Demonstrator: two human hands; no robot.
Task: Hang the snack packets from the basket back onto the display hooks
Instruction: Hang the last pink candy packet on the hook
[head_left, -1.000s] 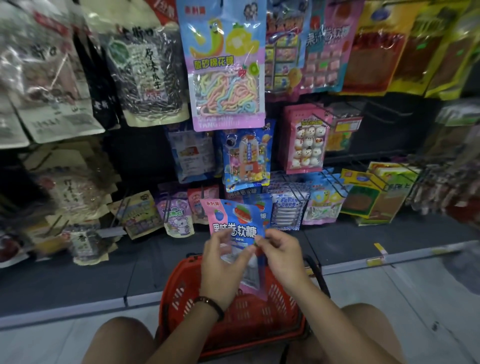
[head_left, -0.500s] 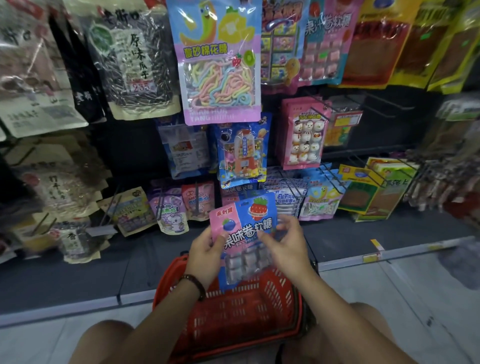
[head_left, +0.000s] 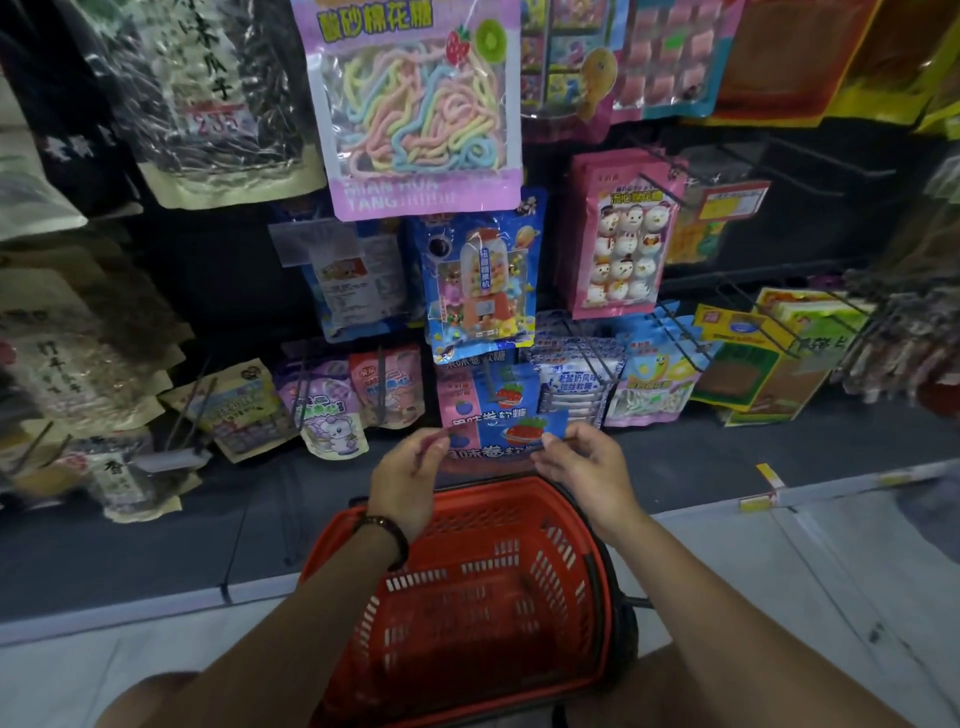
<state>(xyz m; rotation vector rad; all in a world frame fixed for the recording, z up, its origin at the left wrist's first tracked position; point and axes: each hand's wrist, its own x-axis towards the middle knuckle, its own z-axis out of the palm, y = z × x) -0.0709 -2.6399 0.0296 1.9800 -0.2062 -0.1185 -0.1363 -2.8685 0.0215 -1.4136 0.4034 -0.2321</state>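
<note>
A pink and blue candy packet (head_left: 506, 439) with a strawberry picture is held by its two top corners. My left hand (head_left: 410, 475) pinches its left corner and my right hand (head_left: 584, 467) pinches its right corner. The packet sits low, right in front of matching packets (head_left: 485, 392) that hang on a bottom-row hook (head_left: 488, 379). Below my hands stands the red plastic basket (head_left: 582, 540), and its mesh floor shows with no packet visible inside.
Packets hang in rows on the dark display wall: rainbow candy strings (head_left: 415, 109), a blue toy-machine pack (head_left: 480, 280), a pink snowman pack (head_left: 623, 234). Bare wire hooks (head_left: 748, 296) jut out at right. A grey shelf base (head_left: 727, 457) and pale floor lie below.
Both hands carried the packet up and forward from above the basket toward the bottom-row hook with the matching packets. The view moved closer to the display.
</note>
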